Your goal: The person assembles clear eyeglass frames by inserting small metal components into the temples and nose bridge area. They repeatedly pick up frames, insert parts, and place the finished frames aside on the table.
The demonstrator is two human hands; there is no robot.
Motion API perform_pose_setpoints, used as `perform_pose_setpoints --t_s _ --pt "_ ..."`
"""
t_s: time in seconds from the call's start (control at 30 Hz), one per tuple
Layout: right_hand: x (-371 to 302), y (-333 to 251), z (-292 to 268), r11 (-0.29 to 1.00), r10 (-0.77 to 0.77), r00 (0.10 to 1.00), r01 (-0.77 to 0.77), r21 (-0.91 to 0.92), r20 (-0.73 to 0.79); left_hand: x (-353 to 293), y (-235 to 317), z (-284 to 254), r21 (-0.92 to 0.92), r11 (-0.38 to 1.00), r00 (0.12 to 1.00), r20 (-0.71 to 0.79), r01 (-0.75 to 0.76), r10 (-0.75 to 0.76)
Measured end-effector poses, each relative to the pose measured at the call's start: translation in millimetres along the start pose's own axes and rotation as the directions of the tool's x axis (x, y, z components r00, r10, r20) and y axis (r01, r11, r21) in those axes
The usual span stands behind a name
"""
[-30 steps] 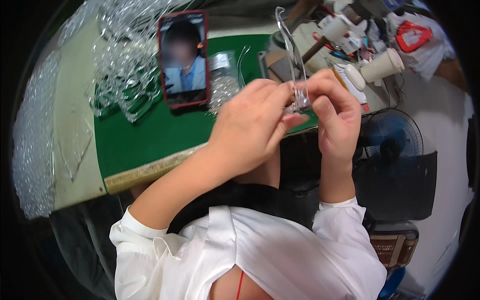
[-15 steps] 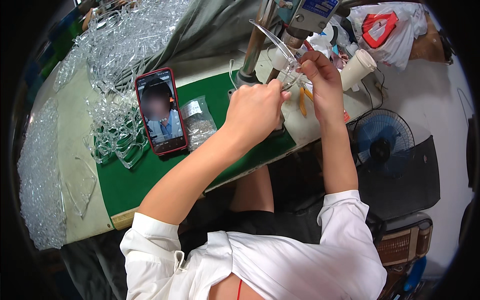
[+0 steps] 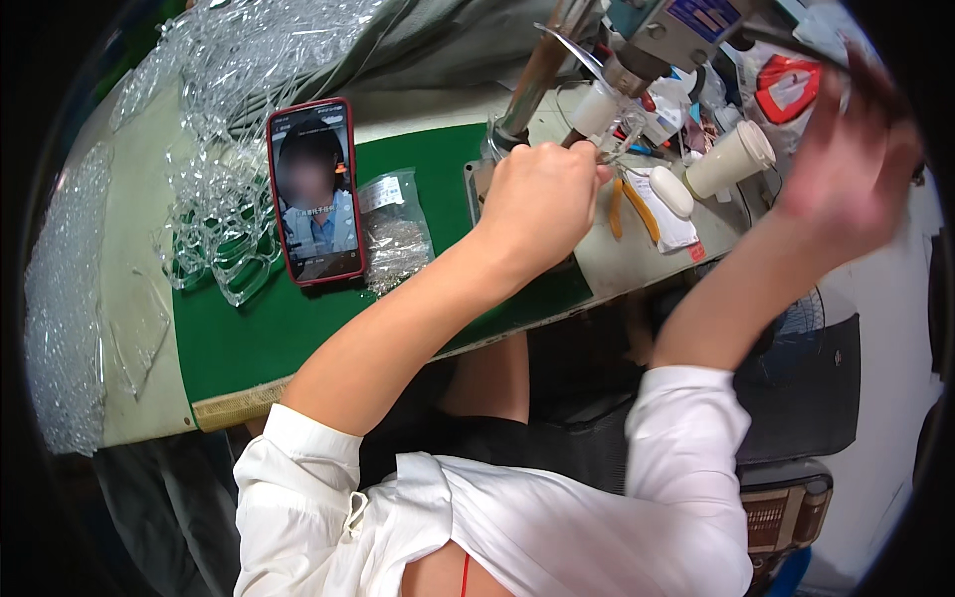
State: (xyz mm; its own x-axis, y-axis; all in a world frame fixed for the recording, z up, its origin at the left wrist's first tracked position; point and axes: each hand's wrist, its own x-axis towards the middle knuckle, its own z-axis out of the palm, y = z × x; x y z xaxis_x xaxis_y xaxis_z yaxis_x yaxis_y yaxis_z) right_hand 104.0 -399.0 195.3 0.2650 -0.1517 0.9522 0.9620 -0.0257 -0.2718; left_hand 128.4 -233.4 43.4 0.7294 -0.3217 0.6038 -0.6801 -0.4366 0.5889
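Note:
My left hand (image 3: 542, 199) is closed in front of the bench press (image 3: 671, 40), its fingertips mostly hidden behind the knuckles. From it sticks out a clear plastic eyeglass frame (image 3: 625, 141), held under the press's white-sleeved spindle (image 3: 597, 107). At the upper right, my right hand (image 3: 846, 184) is raised beside the press's dark lever (image 3: 811, 52). Motion smears its fingers, so whether they grip the lever cannot be made out.
A red-cased phone (image 3: 316, 194) and a bag of small metal parts (image 3: 395, 234) lie on the green mat (image 3: 328, 333). Clear frames (image 3: 224, 234) are heaped at left. Yellow-handled pliers (image 3: 639, 214), a white oval case (image 3: 670, 191) and a lidded cup (image 3: 731, 161) stand right of the press.
My right hand has left the eyeglass frame and swung up and right to the press lever. My left hand keeps the frame, now lower under the spindle. The view has shifted slightly.

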Motion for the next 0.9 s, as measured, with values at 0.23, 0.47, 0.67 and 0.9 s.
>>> perform_pose_setpoints --t_s 0.23,0.47,0.67,0.9 --pt "-9.3 -5.3 -8.7 0.975 0.043 0.998 -0.051 0.218 0.043 1.3 -0.3 7.4 0.005 1.0 1.0 -0.022 -0.01 0.011" --pt "-76.5 9.0 43.1 0.981 0.006 0.975 -0.049 -0.189 -0.221 -43.6 -14.9 -50.0 -0.138 0.99 0.999 0.012 0.038 -0.037" --pt "-237.6 4.0 68.2 0.781 0.604 0.776 -0.532 -0.328 0.181 -230.2 -50.7 -242.4 -0.715 0.6 0.918 0.153 0.359 -0.367" --pt "-241.3 5.6 78.0 0.785 0.588 0.794 -0.514 -0.345 0.156 -371.3 -57.2 -356.7 -0.643 0.53 0.463 -0.292 0.553 -0.837"
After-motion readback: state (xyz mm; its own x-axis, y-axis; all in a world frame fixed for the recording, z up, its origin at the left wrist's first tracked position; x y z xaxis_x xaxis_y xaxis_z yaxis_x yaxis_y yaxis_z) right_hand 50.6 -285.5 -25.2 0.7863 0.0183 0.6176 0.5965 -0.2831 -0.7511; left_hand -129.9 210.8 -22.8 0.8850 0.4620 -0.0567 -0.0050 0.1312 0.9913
